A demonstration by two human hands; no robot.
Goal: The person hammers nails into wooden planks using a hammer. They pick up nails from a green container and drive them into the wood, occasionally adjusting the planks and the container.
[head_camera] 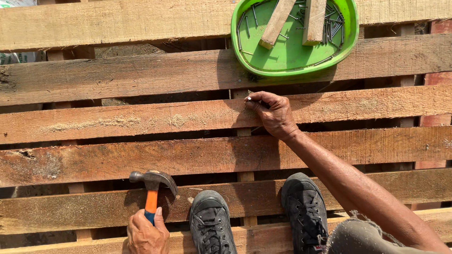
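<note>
My right hand (275,115) reaches forward over a rough wooden plank (117,122) and pinches a small nail (249,99) upright against the plank's far edge. My left hand (147,233) is at the bottom of the view, gripping the orange and blue handle of a claw hammer (153,181). The hammer's steel head hangs just above a nearer plank. My two black lace-up shoes (212,223) (306,211) stand on the lowest planks between the hands.
A green plastic tray (245,51) lies on the far planks, holding several loose nails and two short wood pieces (277,21). The planks run left to right with dark gaps between them, over cross battens. Sawdust lies on some boards.
</note>
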